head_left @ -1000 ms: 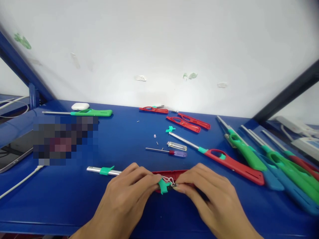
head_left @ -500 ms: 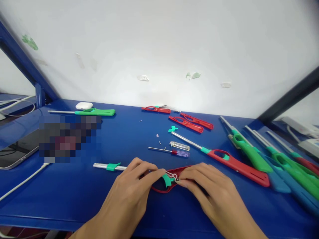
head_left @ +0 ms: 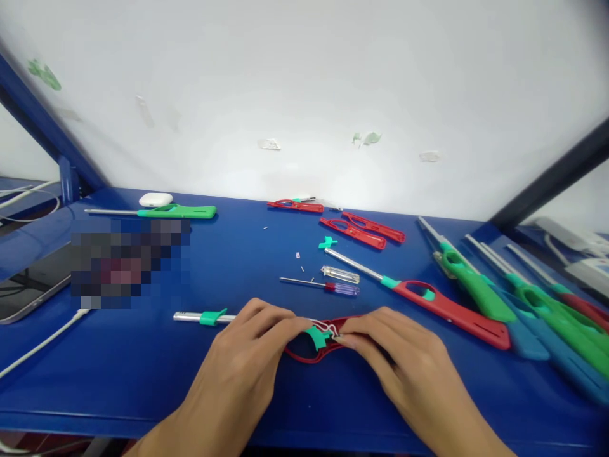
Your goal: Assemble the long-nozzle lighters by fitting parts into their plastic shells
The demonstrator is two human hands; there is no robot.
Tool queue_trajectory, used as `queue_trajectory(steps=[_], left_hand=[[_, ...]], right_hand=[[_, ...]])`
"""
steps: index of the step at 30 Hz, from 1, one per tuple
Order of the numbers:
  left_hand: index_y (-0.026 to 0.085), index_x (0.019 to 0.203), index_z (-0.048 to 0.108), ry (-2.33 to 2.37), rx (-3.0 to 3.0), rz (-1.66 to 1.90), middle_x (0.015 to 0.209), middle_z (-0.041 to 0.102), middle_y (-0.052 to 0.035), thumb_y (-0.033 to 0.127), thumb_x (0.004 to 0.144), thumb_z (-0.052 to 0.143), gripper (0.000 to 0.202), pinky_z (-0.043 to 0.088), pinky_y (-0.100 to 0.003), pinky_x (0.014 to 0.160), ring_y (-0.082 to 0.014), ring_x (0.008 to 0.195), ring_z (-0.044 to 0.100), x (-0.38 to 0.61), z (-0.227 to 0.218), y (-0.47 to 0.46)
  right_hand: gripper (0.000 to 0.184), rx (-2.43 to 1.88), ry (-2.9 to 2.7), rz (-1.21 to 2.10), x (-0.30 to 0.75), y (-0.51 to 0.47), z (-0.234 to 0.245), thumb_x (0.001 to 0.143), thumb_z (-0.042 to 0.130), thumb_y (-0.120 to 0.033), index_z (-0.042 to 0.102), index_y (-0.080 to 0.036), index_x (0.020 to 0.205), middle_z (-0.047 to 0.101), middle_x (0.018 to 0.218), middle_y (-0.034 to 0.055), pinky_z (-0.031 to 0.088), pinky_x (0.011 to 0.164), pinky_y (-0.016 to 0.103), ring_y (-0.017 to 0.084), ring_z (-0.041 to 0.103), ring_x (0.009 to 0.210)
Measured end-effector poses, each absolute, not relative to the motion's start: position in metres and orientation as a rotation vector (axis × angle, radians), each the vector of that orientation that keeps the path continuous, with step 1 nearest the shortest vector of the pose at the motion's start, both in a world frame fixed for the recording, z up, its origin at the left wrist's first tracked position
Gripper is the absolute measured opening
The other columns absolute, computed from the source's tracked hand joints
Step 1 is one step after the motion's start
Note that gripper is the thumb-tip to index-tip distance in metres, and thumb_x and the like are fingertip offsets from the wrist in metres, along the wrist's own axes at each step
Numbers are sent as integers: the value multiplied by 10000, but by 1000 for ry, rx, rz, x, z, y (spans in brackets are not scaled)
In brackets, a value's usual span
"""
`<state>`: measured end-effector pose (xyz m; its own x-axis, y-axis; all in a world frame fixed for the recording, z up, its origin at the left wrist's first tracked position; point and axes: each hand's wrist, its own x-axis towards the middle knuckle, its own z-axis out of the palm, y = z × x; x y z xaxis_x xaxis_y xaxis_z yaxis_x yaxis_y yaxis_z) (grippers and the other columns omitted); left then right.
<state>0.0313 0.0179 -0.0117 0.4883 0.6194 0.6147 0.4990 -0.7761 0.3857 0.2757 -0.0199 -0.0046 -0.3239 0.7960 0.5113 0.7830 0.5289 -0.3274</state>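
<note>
left hand (head_left: 242, 365): pinching red lighter (head_left: 304, 354) by its teal trigger (head_left: 316, 337)
right hand (head_left: 404, 368): fingertips clamped on it too (white wire (head_left: 328, 328) there)
red lighter: on the table (head_left: 143, 371), just nearer than the screwdriver (head_left: 323, 285)

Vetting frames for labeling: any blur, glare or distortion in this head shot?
Head view: soft, even light, only faint shadows under the left hand and right hand; the red lighter they pinch is sharp; the table shows mild sheen; a pixelated patch masks its left; wide-angle bending tilts the side posts.
</note>
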Motion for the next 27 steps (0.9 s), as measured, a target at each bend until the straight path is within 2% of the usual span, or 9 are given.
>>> queue_trajectory(steps=[10,16,19,24,27], left_hand=[[262,1189,708,984,2607,1157,1035,770,28,2,1071,489,360,580,-229,735,-139,873,687,30,-12,20],[265,1212,694,1008,2602,1118,1053,761,6,-11,1060,487,377,582,-257,739,-164,893,682,30,-15,18],[267,1241,675,1032,2588,1076,1093,746,-5,-22,1055,488,391,576,-267,759,-174,944,677,29,-18,16],[269,1247,664,1048,2568,1019,1127,725,-16,-34,1047,467,413,565,-267,771,-176,977,666,28,-22,15],[273,1271,657,1050,2566,1001,1141,716,-17,-40,1041,478,428,557,-264,759,-178,988,657,28,-23,14]], right_hand=[[459,-1255,-2183,-47,275,-18,-4,1194,394,-392,772,-244,980,839,962,-34,577,773,315,163,774,803],[435,-1267,-2208,-36,275,-20,-5,1190,417,-368,782,-240,992,838,980,-21,585,774,335,181,769,817],[371,-1287,-2181,16,275,-22,-6,1182,463,-357,779,-251,1020,835,992,-22,587,786,346,187,765,821],[286,-1303,-2148,103,274,-23,-6,1161,477,-209,756,-267,1135,835,1066,-26,582,887,356,188,778,929],[160,-1342,-2117,204,274,-26,-8,1131,584,-265,739,-299,1136,822,1093,-47,574,924,360,185,770,977]])
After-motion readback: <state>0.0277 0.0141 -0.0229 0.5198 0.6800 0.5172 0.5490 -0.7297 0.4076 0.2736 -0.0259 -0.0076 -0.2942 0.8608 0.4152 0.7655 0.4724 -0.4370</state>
